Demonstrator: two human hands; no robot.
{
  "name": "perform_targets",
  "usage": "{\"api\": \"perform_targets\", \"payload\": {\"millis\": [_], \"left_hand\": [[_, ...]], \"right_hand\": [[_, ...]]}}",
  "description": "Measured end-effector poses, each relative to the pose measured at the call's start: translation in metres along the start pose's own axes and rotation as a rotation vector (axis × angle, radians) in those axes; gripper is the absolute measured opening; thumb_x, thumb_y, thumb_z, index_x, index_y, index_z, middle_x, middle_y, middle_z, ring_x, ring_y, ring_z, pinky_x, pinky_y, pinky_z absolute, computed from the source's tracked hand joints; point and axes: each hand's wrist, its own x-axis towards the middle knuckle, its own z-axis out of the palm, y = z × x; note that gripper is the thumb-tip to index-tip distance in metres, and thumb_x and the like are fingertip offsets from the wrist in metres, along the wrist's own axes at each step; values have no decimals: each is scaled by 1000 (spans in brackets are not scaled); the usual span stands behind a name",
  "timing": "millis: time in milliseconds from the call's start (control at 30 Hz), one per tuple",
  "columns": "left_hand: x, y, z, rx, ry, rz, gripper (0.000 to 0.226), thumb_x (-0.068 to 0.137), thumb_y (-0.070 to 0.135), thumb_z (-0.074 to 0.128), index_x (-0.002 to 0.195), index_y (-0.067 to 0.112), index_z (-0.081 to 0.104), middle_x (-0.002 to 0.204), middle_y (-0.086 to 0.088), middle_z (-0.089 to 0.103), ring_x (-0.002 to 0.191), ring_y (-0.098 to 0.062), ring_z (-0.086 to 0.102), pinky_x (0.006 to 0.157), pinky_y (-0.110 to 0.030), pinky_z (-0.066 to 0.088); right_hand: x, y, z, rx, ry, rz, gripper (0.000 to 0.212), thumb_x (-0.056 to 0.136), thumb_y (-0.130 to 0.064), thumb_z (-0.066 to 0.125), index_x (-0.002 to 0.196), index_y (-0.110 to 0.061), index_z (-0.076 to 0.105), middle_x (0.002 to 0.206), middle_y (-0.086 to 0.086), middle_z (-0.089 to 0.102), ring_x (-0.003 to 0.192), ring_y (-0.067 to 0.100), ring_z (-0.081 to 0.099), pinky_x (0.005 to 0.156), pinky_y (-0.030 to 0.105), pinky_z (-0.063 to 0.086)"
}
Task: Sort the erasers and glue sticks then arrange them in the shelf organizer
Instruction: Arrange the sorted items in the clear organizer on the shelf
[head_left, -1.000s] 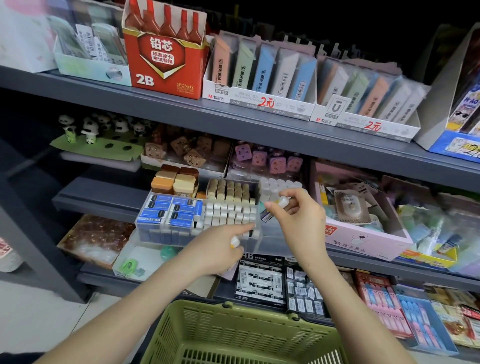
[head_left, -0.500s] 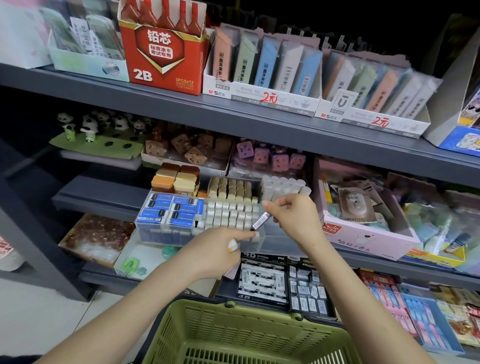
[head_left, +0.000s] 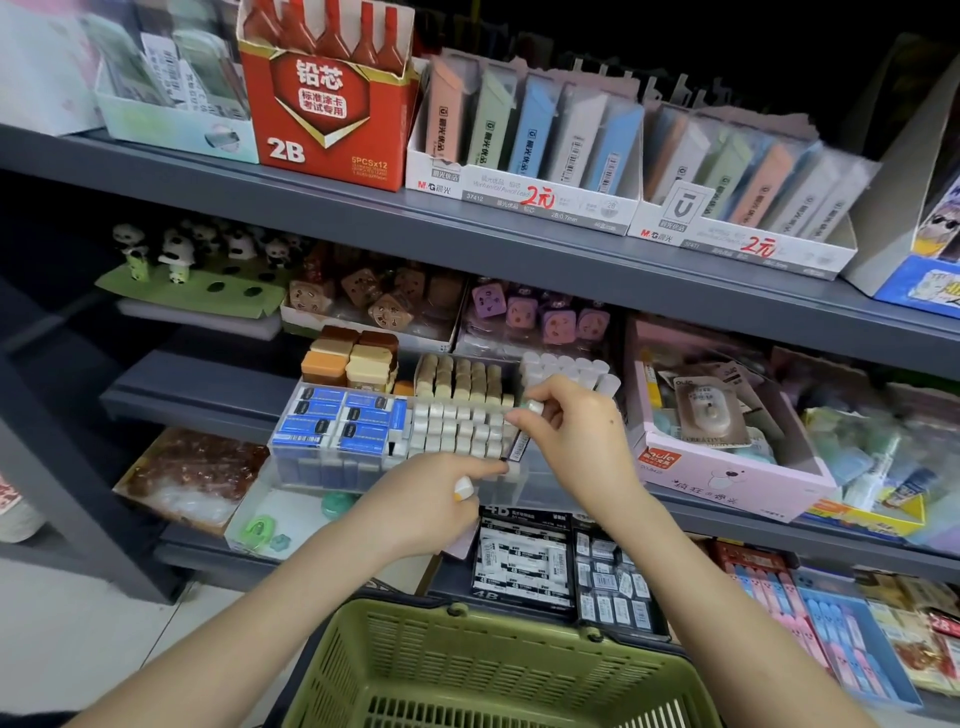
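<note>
Right hand pinches a glue stick by its white-capped upper end, over the right compartment of the clear organizer on the middle shelf. Change over the last second: the stick was slanted, barcoded end pointing down-left; it now hangs nearly upright, cap up, lower end dipping at the front of that compartment. Whether the base has touched bottom cannot be told. Left hand grips a small white-and-yellow piece in its curled fingers; its forefinger, tucked in half a second ago, now reaches out to the organizer's front edge, just beside the stick's lower end. Contact there is not resolvable. Standing glue sticks fill the back of the same compartment; white erasers and blue-sleeved erasers occupy the sections to the left. Green basket sits below the arms. Judgement: the stick is lined up for standing in with its own kind, release pending, and the left hand's piece awaits placing.
</note>
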Motion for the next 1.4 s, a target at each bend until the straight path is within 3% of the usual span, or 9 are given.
{"api": "perform_targets", "payload": {"millis": [267,400,533,633,767,933,1100,1200,1400], "left_hand": [[1,5,3,55,35,23,48,97,16,44,134,46,46,140,14,50,108,-19,58,61,-8,34],[1,7,0,90,63,15,50,97,14,44,135,45,45,135,11,55,110,-18,58,72,-18,44],[3,4,-3,27,3,3,47,97,15,44,133,44,48,142,14,47,82,-3,61,53,-2,40],[4,1,-4,1,-29,-8,48,97,14,44,133,45,48,145,15,42,81,-5,61,48,0,37],[5,1,-5,-36,-55,0,48,97,14,44,134,43,47,144,15,43,55,6,54,49,-5,42],[2,4,-23,-92,29,-2,50,96,17,48,136,45,42,141,8,48,49,-6,54,54,-23,51],[13,17,-53,56,235,-40,21,92,29,58,109,39,63,132,12,55,73,-3,60,50,-18,40],[31,26,-58,247,189,-46,7,87,39,64,93,39,65,126,11,58,75,-4,56,58,-22,36],[58,23,-53,410,28,-27,26,72,49,75,94,37,67,128,12,56,113,-14,54,80,-27,43]], "right_hand": [[-4,7,7,131,82,120,21,81,-29,73,89,-11,65,66,-10,53,60,1,47,57,9,38],[-4,9,-4,81,80,69,16,80,-26,74,87,-14,66,69,-6,57,63,1,48,61,17,40],[0,9,-11,68,2,47,17,80,-27,74,91,-15,66,67,-12,53,63,0,48,61,15,39],[-2,7,-5,87,59,17,17,81,-24,73,93,-13,67,68,-11,53,64,1,47,62,14,39],[-3,5,3,65,101,-23,17,83,-20,71,94,-8,66,72,-4,56,63,6,47,63,12,37],[-5,8,5,177,60,-10,10,81,-18,74,86,-17,65,69,-8,58,60,-2,49,61,6,38],[1,16,1,312,45,127,21,81,-22,73,73,-31,55,68,-11,58,55,1,50,58,13,43],[2,16,2,327,43,137,23,80,-23,74,73,-33,54,69,-11,58,56,1,50,58,13,43],[-4,21,-6,424,104,216,14,77,-28,76,76,-25,63,70,-2,62,62,8,51,61,23,44]]}}
